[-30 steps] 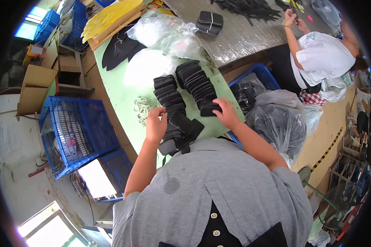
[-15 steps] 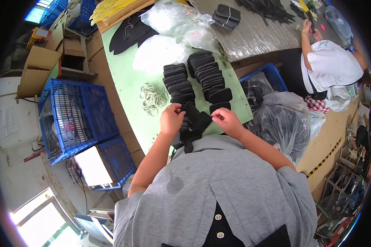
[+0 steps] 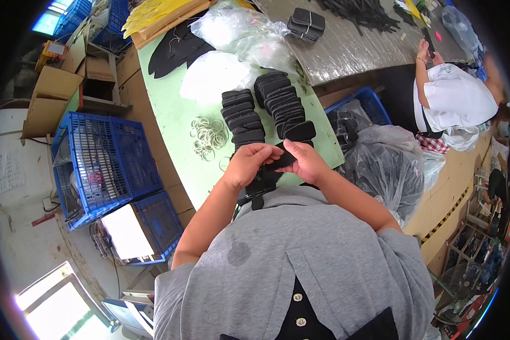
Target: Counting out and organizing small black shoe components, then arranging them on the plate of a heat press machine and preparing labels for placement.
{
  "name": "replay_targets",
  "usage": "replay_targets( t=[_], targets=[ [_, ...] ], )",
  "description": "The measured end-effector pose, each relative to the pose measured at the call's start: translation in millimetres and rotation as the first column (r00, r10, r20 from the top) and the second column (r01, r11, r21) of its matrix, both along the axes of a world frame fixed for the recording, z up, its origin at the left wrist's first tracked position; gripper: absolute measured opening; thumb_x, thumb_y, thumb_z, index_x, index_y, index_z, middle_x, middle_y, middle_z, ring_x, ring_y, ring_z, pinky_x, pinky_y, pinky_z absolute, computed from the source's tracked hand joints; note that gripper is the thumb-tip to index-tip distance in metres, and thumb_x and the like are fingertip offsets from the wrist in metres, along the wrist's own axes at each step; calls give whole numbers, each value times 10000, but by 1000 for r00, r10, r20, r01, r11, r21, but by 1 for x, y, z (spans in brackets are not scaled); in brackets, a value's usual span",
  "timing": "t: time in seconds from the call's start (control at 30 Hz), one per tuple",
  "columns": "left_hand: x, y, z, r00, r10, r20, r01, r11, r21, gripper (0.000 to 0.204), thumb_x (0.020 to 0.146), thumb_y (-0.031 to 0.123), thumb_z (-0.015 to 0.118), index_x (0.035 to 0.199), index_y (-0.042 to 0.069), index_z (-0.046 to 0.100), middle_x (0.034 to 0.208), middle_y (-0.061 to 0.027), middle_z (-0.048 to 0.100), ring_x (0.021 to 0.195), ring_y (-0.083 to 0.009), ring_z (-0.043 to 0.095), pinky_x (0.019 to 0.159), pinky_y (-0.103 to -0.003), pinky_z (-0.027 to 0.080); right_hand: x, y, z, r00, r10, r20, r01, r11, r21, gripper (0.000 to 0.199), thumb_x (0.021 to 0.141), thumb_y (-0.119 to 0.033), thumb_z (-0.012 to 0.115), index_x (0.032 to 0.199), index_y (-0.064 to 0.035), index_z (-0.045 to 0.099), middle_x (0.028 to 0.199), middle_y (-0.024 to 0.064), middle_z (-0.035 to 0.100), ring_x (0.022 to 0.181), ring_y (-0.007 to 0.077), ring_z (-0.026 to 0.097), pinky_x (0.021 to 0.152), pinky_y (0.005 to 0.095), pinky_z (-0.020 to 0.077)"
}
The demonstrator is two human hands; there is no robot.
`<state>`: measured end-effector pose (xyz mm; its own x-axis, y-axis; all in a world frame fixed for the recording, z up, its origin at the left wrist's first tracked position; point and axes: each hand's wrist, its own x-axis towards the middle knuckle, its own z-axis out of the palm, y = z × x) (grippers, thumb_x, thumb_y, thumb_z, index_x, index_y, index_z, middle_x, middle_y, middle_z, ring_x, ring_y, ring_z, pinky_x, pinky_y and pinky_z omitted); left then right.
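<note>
Both hands meet over the near end of the green table (image 3: pixel 167 122). My left hand (image 3: pixel 246 165) has its thumb and fingers closed at the left edge of a black fabric piece (image 3: pixel 282 161). At its other edge my right hand (image 3: pixel 308 163) pinches the same piece between thumb and fingers. More black material (image 3: pixel 262 184) lies below the hands, partly hidden. Just beyond are two rows of stacked black pieces, a left row (image 3: pixel 243 119) and a longer right row (image 3: pixel 283 102). Pale rubber bands (image 3: pixel 208 137) lie in a loose pile to the left.
Clear plastic bags (image 3: pixel 238 34) and flat black pieces (image 3: pixel 178 48) cover the table's far end. A grey table (image 3: pixel 351 54) adjoins it, with a tied black bundle (image 3: pixel 306 25). Filled bags (image 3: pixel 388 164) stand right; blue crates (image 3: pixel 96 164) left. A person (image 3: pixel 456 93) works far right.
My hands have come together, the right moving left and the left slightly right. A black piece is now held between them. A single rubber band shows beside my left hand.
</note>
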<state>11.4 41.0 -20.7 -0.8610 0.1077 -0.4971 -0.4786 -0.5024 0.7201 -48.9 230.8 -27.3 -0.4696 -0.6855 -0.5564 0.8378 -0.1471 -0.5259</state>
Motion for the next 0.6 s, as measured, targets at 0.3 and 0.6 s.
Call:
replay_targets(
  t=[0.3, 0.6],
  targets=[
    [39, -35, 11, 954, -297, 37, 240, 684, -689, 256, 839, 49, 672, 1087, -10, 645, 976, -47, 679, 841, -128, 626, 806, -251, 493, 0, 59, -26, 992, -90, -87, 107, 969, 223, 273, 943, -47, 538, 1207, 15, 571, 1119, 109, 643, 998, 215, 633, 828, 372, 548],
    [85, -30, 3, 736, -661, -145, 369, 571, -733, 498, 722, -28, 672, 1208, 63, 606, 1213, -91, 596, 1139, -297, 529, 993, -378, 427, 5, 75, -72, 947, 101, -304, 81, 843, 532, 193, 832, -19, 685, 1018, -18, 631, 905, 17, 644, 787, 119, 598, 670, 277, 482]
  ],
)
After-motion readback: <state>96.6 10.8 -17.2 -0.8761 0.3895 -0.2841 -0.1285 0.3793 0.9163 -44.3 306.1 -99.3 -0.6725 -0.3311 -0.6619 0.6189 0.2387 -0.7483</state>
